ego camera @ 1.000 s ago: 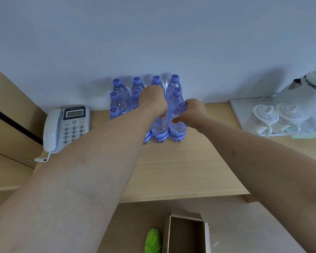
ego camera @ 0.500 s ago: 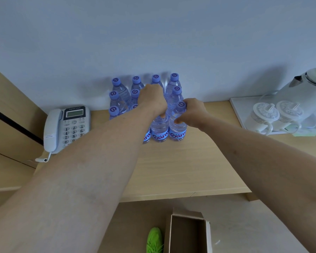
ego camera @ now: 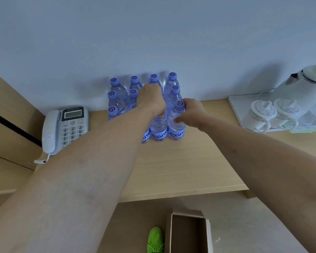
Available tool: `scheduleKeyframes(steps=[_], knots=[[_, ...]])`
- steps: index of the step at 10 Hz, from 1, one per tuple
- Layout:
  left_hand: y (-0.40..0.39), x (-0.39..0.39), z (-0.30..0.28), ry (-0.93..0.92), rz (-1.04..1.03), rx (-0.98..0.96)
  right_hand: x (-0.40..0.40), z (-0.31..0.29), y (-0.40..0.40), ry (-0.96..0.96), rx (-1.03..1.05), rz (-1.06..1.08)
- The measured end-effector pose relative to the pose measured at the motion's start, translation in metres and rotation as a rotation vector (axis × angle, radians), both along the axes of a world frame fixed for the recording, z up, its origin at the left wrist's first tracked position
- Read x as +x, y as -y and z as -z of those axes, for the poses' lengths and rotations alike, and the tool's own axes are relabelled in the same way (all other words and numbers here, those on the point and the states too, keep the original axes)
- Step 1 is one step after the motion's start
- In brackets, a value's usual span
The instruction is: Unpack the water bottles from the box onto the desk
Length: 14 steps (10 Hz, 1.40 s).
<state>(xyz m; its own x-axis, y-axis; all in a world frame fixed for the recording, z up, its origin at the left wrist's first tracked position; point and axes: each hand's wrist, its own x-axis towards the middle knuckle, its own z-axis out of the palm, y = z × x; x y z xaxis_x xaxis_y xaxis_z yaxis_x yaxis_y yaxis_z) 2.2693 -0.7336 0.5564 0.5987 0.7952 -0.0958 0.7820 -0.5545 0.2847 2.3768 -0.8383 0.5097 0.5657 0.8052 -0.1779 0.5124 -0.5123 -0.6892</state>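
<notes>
Both hands grip front-row bottles, left hand (ego camera: 152,99) and right hand (ego camera: 193,111); a careless release risks toppling the close-packed bottles (ego camera: 117,95) on the tabletop (ego camera: 171,165).

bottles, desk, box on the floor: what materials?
Bottles: clear thin plastic, glossy; the wall shows through, caps opaque purple. Desk: pale wood-grain surface, matte, probably laminate. Box: brown cardboard, dull, with a raw flap edge.

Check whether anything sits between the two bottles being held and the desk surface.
Nothing visible does. The left hand and right hand each grip a front-row bottle, and both bottles appear to stand already on the desk against the others.
</notes>
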Motion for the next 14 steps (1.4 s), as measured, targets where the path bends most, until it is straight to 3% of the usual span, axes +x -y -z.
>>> scheduleKeyframes(steps=[5, 8, 14], knots=[[-0.003, -0.013, 0.01, 0.053, 0.115, 0.025, -0.013, -0.024, 0.006, 0.146, -0.041, 0.027], [0.006, -0.035, -0.012, 0.107, 0.164, 0.094, -0.036, -0.057, 0.021, 0.227, -0.02, -0.008], [0.163, -0.137, -0.093, 0.203, 0.033, 0.284, -0.115, -0.142, 0.172, 0.386, 0.144, -0.12]])
